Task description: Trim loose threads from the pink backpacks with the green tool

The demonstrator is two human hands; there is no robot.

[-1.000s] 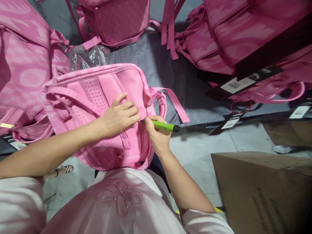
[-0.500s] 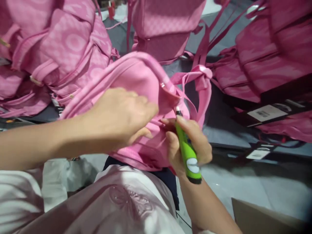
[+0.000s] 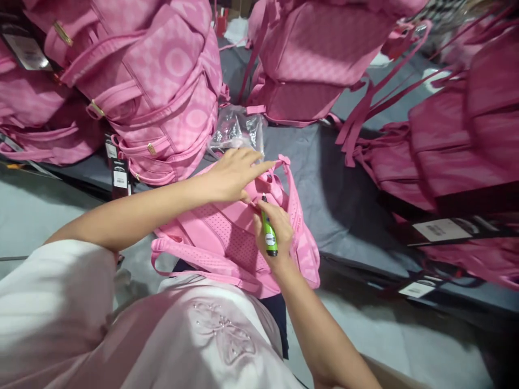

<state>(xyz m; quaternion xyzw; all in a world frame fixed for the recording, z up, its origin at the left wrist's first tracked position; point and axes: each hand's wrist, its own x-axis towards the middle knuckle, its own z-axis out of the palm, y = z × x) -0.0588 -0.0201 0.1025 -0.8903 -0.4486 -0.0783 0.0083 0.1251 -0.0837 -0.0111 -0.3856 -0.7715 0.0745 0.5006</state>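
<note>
A pink backpack (image 3: 227, 232) lies against my front at the table edge, its perforated back panel and straps facing up. My left hand (image 3: 233, 173) rests over its top part with fingers stretched out and thumb apart, touching the pink fabric. In my right hand (image 3: 279, 227) is a green pen-shaped tool (image 3: 269, 233) with black ends and a pale tip. The tip points away from me, close to the fabric just below my left hand. The fingers of my right hand also touch the bag; exactly what they pinch there is hidden.
Stacked pink backpacks (image 3: 174, 70) with black hang tags (image 3: 120, 178) stand at the left. Another backpack (image 3: 316, 48) is behind, and more (image 3: 446, 135) lie at the right. A clear plastic bag (image 3: 239, 127) sits on the grey table cover (image 3: 300, 156).
The backpack has turned and sunk lower, from its inside showing to its back panel showing. My left hand has gone from curled to stretched out. The green tool stays in my right hand.
</note>
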